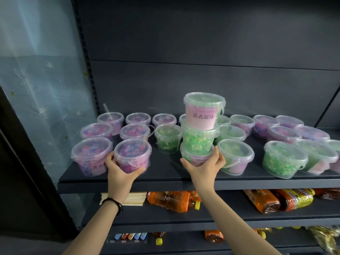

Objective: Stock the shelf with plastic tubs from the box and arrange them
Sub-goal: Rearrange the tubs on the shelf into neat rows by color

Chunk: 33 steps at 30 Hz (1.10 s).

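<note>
On the shelf (pixel 165 174), the left hand (pixel 119 172) curls round a purple tub (pixel 132 153) at the front left, beside other purple ones. The right hand (pixel 204 166) grips the bottom of a three-tub stack (pixel 200 129) mid-shelf. Green tubs (pixel 285 159) stand to the right.

The pink label (pixel 202 122) on the top tub (pixel 204 100) of the stack (pixel 199 140) held in the right hand (pixel 204 168) reads 洗衣凝珠 in dark characters. The same wording shows only in part on two front tubs: 洗衣 on the far-left tub (pixel 90 151), and 衣 with a cut-off next character on the purple tub (pixel 131 150) that the left hand (pixel 119 172) grips. Print on the orange bottles (pixel 171 199) and yellow-red packets (pixel 296 199) on the shelf below is too blurred to read.
</note>
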### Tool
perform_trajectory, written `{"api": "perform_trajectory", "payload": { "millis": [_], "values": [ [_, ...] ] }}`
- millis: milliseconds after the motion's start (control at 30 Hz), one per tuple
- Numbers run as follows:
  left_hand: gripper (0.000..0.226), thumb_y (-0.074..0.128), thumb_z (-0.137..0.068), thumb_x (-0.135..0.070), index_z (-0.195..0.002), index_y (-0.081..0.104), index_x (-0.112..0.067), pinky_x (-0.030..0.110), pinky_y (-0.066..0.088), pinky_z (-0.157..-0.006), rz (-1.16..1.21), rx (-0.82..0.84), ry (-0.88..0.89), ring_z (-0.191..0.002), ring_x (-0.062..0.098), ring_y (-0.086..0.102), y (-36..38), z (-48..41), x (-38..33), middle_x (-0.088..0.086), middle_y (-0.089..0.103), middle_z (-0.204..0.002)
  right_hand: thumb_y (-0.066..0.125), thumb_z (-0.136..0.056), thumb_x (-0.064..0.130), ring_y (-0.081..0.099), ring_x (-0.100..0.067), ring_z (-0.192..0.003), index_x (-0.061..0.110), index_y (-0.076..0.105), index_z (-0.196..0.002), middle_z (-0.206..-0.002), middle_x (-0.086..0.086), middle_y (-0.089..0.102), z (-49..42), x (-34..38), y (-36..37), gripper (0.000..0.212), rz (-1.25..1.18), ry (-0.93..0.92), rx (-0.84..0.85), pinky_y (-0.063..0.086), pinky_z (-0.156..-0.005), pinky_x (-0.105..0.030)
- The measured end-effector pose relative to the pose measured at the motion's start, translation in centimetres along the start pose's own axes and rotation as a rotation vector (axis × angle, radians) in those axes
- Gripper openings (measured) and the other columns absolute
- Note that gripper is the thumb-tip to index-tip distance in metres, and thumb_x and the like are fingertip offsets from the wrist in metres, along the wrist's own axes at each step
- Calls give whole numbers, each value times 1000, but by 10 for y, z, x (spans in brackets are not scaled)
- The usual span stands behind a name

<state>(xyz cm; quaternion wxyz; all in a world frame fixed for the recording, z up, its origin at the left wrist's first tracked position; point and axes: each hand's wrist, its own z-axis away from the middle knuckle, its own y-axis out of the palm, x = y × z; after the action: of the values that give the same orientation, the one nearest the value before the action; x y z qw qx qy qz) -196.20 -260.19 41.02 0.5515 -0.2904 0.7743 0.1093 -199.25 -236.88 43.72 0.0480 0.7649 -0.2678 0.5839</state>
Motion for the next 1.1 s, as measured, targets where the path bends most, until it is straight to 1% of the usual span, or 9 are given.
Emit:
{"api": "perform_trajectory", "payload": {
  "millis": [233, 433, 533, 633, 700, 767, 867, 1000, 1100],
  "values": [
    [101, 92, -56, -14, -140, 35, -18, 41, 43, -105, -20, -35, 101, -127, 18, 48, -3, 2, -5, 1, 48, -137, 90, -56, 42, 32, -15, -132, 23, 24, -146, -145, 3, 23, -12, -5, -16, 113, 19, 0, 1, 31, -102, -27],
    [111, 95, -52, -16, -141, 30, 3, 54, 25, -105, -368, -377, 163, -127, 40, 28, 28, 51, -24, 32, 35, -137, 88, -60, 45, 24, -24, -139, 16, 19, -150, -150, -8, 23, -28, -8, -41, 117, 129, -7, 74, 26, -112, -39],
    [102, 92, -58, -21, -141, 35, -1, 60, 31, -102, -337, -244, 238, -125, 38, 30, 62, 71, -40, 28, 33, -137, 84, -67, 43, 19, -24, -142, 11, 15, -152, -153, -9, 21, -39, -11, -62, 113, 142, -16, 242, 21, -115, -39],
    [99, 87, -65, -29, -146, 33, -10, 52, 34, -109, -176, 123, 230, -133, 29, 32, 106, 75, -63, 11, 30, -142, 75, -78, 42, 37, -19, -136, 12, 25, -150, -148, -3, 39, -52, -11, -91, 93, 54, -31, 423, 35, -111, -37],
    [105, 86, -64, -35, -149, 25, -16, 42, 32, -112, -80, 273, 186, -137, 19, 29, 139, 74, -78, 5, 26, -146, 71, -84, 37, 61, -13, -109, 13, 40, -142, -126, -1, 60, -63, -9, -113, 69, 14, -19, 451, 50, -90, -22],
    [109, 89, -62, -31, -148, 24, -19, 30, 30, -109, -26, 284, 167, -131, 7, 27, 167, 71, -90, 2, 26, -144, 70, -86, 34, 69, -12, -82, 19, 56, -123, -100, 1, 68, -76, -6, -139, 42, -36, -22, 433, 52, -71, -17],
    [107, 93, -56, -17, -143, 31, -10, 33, 33, -108, 25, 165, 129, -128, 16, 35, 193, 65, -96, 9, 34, -140, 71, -85, 27, 69, -17, -69, 25, 64, -97, -81, 0, 69, -103, -12, -179, 14, -100, -78, 331, 53, -64, -23],
    [101, 93, -55, -17, -133, 29, -23, 22, 40, -100, 115, 140, 130, -124, 12, 45, 212, 66, -88, 4, 39, -138, 75, -81, 25, 61, 4, -67, 17, 66, -96, -77, 11, 67, -165, -31, -227, 19, 55, -154, 126, 43, -62, -9],
    [99, 91, -56, -15, -128, 26, -29, -1, 38, -85, 138, 104, 138, -111, -15, 46, 225, 70, -86, -3, 39, -132, 76, -78, 33, 60, -15, -101, 12, 60, -116, -107, 1, 62, -221, -49, -247, 47, 309, -113, 120, 45, -82, -24]
  ]
}}
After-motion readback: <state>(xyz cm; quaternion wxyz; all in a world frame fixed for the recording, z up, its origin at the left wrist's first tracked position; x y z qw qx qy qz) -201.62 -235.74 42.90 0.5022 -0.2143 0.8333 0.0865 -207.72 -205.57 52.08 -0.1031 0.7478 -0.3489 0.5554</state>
